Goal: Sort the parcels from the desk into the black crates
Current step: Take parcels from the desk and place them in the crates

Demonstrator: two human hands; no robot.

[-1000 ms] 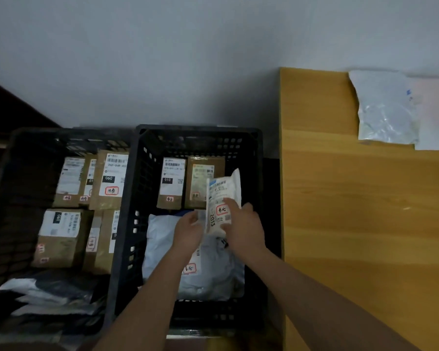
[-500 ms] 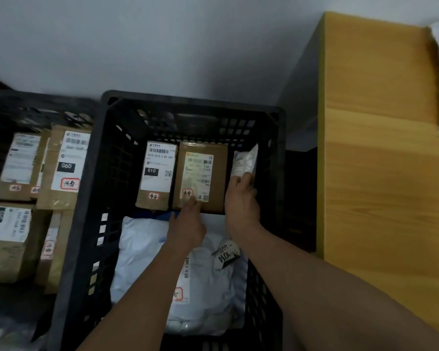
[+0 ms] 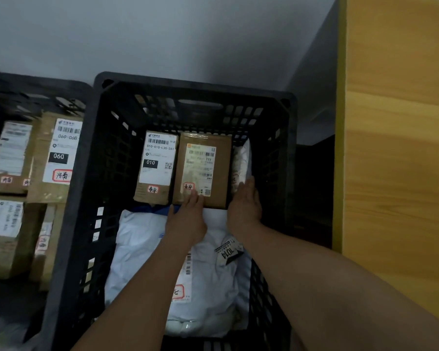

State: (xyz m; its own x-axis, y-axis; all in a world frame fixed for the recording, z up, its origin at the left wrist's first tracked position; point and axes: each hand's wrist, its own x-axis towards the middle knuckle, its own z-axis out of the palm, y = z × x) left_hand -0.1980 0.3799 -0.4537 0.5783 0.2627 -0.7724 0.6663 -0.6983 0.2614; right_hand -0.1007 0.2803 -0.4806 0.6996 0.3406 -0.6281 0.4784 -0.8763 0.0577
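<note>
Both hands inside right black crate [image 3: 69, 224]. Left hand [image 3: 186, 219] flat, fingers straight, resting on lower edge of brown box labelled T72 [image 3: 203, 168]. Right hand [image 3: 243, 206] flat, fingers straight, pressing small white parcel [image 3: 241, 160], which stands upright between that box and right crate wall. Large white bag parcel [image 3: 142, 249] lies beneath forearms. Wooden desk [image 3: 395, 173] beside crate, at right.

Two crates [image 3: 69, 224] sit side by side, left of the desk [image 3: 395, 148].
</note>
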